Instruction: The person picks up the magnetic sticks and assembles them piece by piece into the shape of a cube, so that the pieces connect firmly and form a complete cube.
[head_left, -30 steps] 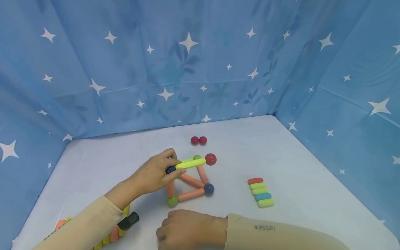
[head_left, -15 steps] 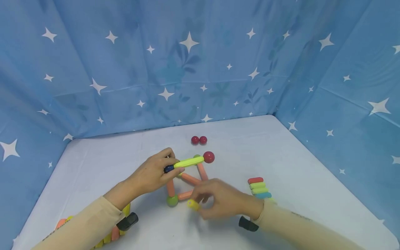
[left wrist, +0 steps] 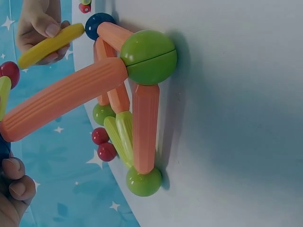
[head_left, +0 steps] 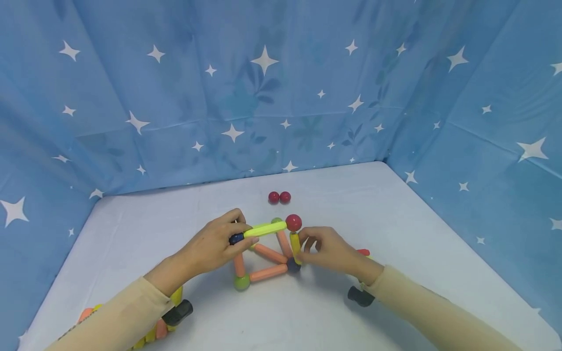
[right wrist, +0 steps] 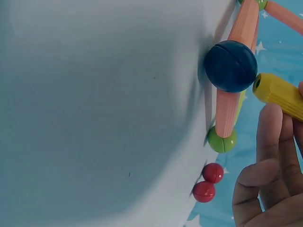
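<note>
My left hand (head_left: 215,241) pinches a dark blue ball (head_left: 236,238) atop a raised orange magnetic rod (left wrist: 66,97). From that ball a lime rod (head_left: 265,229) reaches out to a red ball (head_left: 293,223). My right hand (head_left: 327,248) pinches a yellow magnetic rod (head_left: 295,247) between thumb and fingers. Its upper end is just under the red ball; its lower end is right at the lower dark blue ball (right wrist: 230,66). Orange rods (head_left: 269,273) and green balls (left wrist: 149,56) form the base frame on the table.
Two red balls (head_left: 279,197) lie behind the frame. A row of short rods, topped by a red one (head_left: 363,252), is mostly hidden behind the right arm. More yellow and orange rods (head_left: 161,328) lie by the left sleeve. A star-patterned blue curtain (head_left: 263,97) encloses the table.
My right hand has come up from the front of the table with the yellow rod and stood it between the red and lower blue balls. My left hand has barely moved.
</note>
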Demonstrator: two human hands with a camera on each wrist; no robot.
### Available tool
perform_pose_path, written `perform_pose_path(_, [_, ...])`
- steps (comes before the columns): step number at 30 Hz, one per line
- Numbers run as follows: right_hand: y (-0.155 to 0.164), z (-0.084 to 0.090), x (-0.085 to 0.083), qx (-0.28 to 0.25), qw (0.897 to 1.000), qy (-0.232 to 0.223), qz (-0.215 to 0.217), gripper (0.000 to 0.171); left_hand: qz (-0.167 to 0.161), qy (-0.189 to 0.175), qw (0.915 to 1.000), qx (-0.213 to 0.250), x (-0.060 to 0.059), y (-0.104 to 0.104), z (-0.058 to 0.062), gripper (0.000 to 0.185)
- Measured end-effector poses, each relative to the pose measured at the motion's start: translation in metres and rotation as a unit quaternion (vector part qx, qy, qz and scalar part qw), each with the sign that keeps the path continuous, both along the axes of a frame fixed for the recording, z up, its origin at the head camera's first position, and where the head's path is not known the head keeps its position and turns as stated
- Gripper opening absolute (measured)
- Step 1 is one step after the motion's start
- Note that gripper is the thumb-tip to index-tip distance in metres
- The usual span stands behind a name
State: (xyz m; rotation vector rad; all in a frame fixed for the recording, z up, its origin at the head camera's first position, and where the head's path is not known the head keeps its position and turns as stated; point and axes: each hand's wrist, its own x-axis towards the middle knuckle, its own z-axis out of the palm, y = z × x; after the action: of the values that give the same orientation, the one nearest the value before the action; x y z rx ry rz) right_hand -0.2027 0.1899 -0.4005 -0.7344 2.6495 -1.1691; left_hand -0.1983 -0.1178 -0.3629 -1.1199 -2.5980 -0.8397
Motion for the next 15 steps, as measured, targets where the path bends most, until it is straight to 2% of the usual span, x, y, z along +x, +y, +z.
perform_pose_path(5, [-0.002,-0.002,-0.002,-0.017,1.000,-0.018,-0.011,0.018,-0.006,-0.003,0.9999,-0.009,0.001,0.001,0.002,0.015])
perform_pose_path(9, [-0.002,-0.002,-0.002,-0.029,0.999,-0.037,-0.007,0.026,-0.012,-0.012,0.9995,-0.025,0.000,0.001,0.005,0.017])
perform_pose_path(12, [-0.002,-0.003,-0.002,-0.034,0.999,-0.035,0.003,0.031,-0.019,-0.033,0.9988,-0.030,-0.002,-0.002,0.008,0.023])
perform_pose_path(15, [-0.001,-0.003,-0.003,-0.031,0.999,-0.025,0.011,0.033,-0.032,-0.064,0.9974,-0.009,-0.004,-0.006,0.011,0.027])
